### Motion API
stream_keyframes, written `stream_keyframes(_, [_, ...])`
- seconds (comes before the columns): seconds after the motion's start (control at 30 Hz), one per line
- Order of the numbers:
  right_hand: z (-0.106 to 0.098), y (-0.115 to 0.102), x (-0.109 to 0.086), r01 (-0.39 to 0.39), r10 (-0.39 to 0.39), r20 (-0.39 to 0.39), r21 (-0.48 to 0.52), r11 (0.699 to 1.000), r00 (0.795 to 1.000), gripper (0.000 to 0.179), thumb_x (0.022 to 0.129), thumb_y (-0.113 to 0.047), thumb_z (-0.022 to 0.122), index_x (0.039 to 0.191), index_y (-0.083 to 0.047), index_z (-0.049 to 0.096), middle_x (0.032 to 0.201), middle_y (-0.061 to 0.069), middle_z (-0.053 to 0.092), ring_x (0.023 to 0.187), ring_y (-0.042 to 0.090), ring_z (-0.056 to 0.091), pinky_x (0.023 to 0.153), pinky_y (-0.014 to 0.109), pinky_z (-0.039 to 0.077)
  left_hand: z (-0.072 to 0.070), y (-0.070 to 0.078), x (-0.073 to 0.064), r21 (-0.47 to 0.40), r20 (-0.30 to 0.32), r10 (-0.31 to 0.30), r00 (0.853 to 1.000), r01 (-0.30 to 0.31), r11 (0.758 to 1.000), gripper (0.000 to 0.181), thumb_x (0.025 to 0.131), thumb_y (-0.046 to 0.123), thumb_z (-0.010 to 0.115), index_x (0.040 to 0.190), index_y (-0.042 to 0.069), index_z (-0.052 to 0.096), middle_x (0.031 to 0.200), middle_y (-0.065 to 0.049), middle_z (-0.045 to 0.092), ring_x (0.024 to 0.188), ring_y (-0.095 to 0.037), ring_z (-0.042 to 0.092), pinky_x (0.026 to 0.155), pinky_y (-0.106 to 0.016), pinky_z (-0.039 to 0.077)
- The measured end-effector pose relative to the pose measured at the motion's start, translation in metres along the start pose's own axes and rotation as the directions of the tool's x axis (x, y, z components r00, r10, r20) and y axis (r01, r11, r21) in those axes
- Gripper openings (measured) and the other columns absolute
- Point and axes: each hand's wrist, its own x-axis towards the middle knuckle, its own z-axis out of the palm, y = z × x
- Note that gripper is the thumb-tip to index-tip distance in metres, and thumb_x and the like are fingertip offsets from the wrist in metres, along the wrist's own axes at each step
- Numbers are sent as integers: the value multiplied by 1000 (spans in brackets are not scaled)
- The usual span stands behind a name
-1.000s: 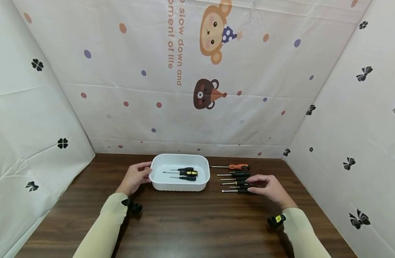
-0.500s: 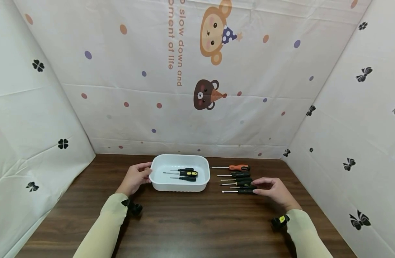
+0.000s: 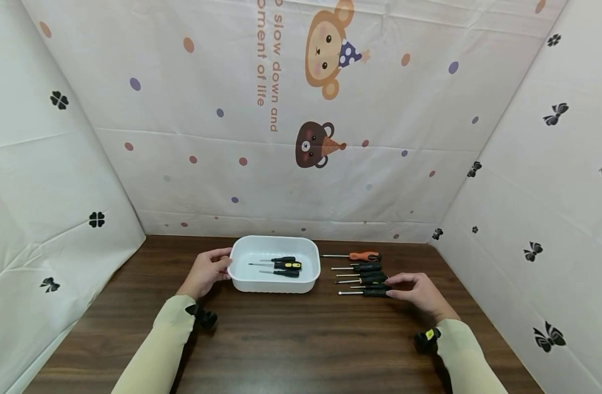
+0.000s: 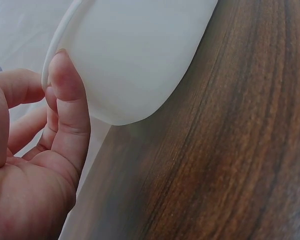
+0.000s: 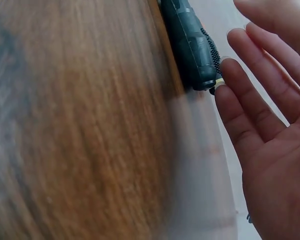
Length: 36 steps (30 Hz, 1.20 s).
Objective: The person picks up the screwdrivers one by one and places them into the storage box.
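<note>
My left hand (image 3: 202,275) pinches the left rim of a white plastic tub (image 3: 273,286), thumb outside the wall as the left wrist view shows. Three small screwdrivers lie in the tub, one with a black-and-yellow handle (image 3: 287,265). To the tub's right, several dark-handled screwdrivers lie in a row, shafts pointing left; the nearest is a black-handled screwdriver (image 3: 374,293). My right hand (image 3: 421,295) is at the handle ends. In the right wrist view its fingers are mostly straight, with fingertips (image 5: 225,92) right at the butt of a handle (image 5: 197,65).
An orange-handled screwdriver (image 3: 364,256) lies farthest back in the row, its shaft reaching close to the tub. The brown wood-grain table (image 3: 301,339) runs back to a printed cloth wall (image 3: 261,180), with white cloth on both sides.
My right hand has drawn back to the right, from over the screwdriver handles to their ends, and then stays nearly still. The left hand and the tub have not moved.
</note>
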Motion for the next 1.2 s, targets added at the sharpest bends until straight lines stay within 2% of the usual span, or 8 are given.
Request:
stream_keyframes(0.13, [1,-1,1,-41,41,7,-52,998,999,31,85,-26,85,111,-11,79,112,9,77,102,5,68,88,17,53,0,0,0,-4,-4,-1,1000,1,1000,49,101,6,61,148,-3,50,110,-15,62,71,-13,63,65,-26,62])
stream_keyframes(0.23, [1,-3,2,-50,52,16,-98,994,999,29,84,-28,85,109,-15,80,112,5,77,105,8,67,89,20,53,0,0,0,-1,-3,3,1000,-3,1000,49,101,6,61,148,-3,49,110,-15,62,71,-13,63,65,-25,62])
stream_keyframes(0.4, [2,-5,3,-36,40,28,-125,992,999,27,84,-29,86,108,-18,80,113,3,77,107,15,67,90,23,54,0,0,0,-1,-1,0,1000,0,1000,50,101,6,61,149,-3,49,111,-16,61,71,-13,62,64,-26,62])
stream_keyframes(0.57, [3,-4,4,-28,35,51,-125,992,998,26,83,-28,86,106,-18,80,111,2,77,105,14,67,88,22,54,-1,2,-1,-6,7,-10,1000,10,1000,50,101,5,60,149,-4,48,112,-18,61,71,-14,62,65,-26,62])
stream_keyframes(0.67, [3,-2,5,-34,44,59,-162,986,997,24,84,-29,86,105,-19,81,110,1,77,104,14,67,88,23,54,-1,2,0,-9,8,-11,1000,11,1000,50,101,5,60,149,-4,48,113,-19,61,71,-14,63,65,-26,62])
stream_keyframes(0.83, [4,-3,6,-57,71,48,-241,969,996,21,83,-33,86,101,-26,81,112,-1,76,109,17,66,93,30,54,-1,-1,2,-1,3,-3,1000,3,1000,50,101,6,61,149,-3,49,113,-17,63,71,-13,63,64,-26,62])
stream_keyframes(1.0, [7,-3,6,-67,81,43,-255,965,996,21,82,-31,87,100,-24,81,113,2,77,112,23,66,95,37,54,-1,-1,2,-6,7,-5,1000,5,1000,50,101,6,61,149,-3,48,115,-18,63,71,-13,63,64,-26,62])
stream_keyframes(1.2, [9,-1,5,-66,82,56,-255,965,995,22,81,-29,88,100,-23,81,113,5,76,107,22,67,87,30,55,-2,-2,2,4,2,-4,1000,4,1000,50,102,7,61,149,-2,49,117,-19,62,72,-13,63,65,-26,62])
